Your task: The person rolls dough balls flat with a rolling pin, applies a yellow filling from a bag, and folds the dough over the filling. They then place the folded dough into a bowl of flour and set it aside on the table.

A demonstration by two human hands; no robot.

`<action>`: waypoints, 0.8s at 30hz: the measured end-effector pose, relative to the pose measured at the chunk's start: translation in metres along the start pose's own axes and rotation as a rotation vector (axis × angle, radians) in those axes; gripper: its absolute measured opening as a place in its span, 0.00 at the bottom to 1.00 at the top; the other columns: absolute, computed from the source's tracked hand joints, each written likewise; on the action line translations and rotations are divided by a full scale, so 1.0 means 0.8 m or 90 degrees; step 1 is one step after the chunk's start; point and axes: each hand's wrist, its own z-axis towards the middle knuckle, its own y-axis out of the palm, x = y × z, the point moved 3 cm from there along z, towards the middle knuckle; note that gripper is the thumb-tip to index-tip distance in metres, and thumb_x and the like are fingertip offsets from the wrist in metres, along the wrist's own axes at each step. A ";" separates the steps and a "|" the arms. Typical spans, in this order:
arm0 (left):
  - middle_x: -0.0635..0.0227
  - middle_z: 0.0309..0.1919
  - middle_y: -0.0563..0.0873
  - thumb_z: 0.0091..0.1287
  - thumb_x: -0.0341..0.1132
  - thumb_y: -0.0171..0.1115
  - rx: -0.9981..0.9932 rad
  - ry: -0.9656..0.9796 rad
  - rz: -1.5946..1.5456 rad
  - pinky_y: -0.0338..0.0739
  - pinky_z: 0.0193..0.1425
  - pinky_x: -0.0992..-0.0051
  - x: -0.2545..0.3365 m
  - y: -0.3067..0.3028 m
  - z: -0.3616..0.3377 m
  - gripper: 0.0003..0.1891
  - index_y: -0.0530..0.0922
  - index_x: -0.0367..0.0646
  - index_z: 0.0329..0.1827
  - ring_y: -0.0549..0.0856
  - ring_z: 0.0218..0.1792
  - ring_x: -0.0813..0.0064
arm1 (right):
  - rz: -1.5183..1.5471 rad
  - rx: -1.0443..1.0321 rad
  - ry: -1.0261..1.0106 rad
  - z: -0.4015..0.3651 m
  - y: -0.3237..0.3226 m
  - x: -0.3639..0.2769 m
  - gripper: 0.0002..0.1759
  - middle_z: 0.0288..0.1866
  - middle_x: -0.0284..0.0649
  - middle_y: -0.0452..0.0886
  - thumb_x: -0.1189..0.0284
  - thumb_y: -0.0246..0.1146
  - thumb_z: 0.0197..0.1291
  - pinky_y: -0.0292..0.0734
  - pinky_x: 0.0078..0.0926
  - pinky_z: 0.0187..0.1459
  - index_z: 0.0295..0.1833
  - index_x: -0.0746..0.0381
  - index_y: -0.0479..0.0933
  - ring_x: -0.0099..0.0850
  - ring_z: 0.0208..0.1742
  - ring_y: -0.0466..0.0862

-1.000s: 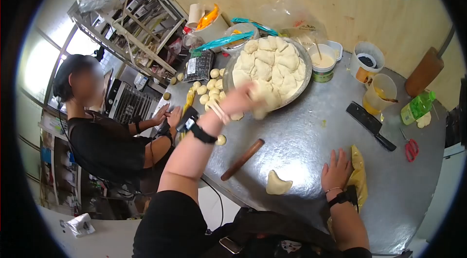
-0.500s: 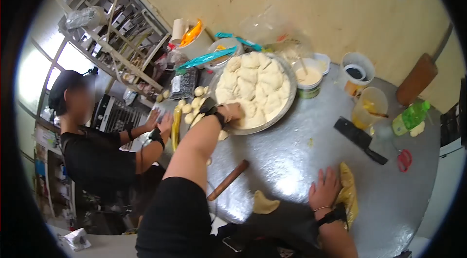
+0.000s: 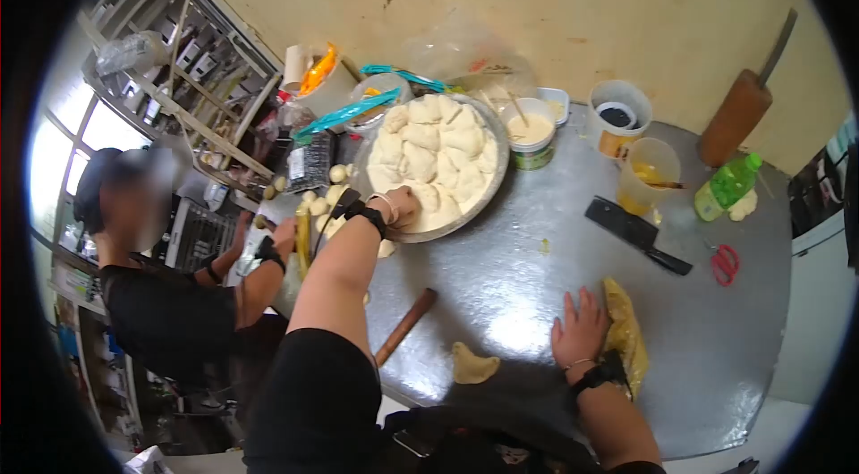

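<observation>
The person's left hand (image 3: 404,206) reaches across the worktop (image 3: 537,286) into the metal basin (image 3: 474,215). It lies on the dough pieces (image 3: 429,148) heaped inside, at the near rim. From here I cannot tell whether its fingers grip one. The right hand (image 3: 580,331) lies flat on the worktop, fingers spread wide and holding nothing, just beside a yellow cloth (image 3: 629,340). A flattened dough piece (image 3: 472,365) sits near the front edge, between that hand and a wooden rolling pin (image 3: 405,326). A cleaver (image 3: 637,234) and red scissors (image 3: 725,264) lie farther right. At the left, a co-worker's hands (image 3: 268,240) are close to the small dough balls (image 3: 324,201).
</observation>
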 end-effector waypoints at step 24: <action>0.54 0.51 0.82 0.57 0.47 0.68 -0.047 0.358 0.077 0.72 0.62 0.58 0.218 0.225 -0.354 0.28 0.78 0.42 0.58 0.80 0.55 0.53 | -0.012 0.023 -0.015 0.001 -0.002 0.000 0.31 0.74 0.47 0.63 0.62 0.61 0.58 0.55 0.56 0.72 0.68 0.57 0.71 0.47 0.75 0.61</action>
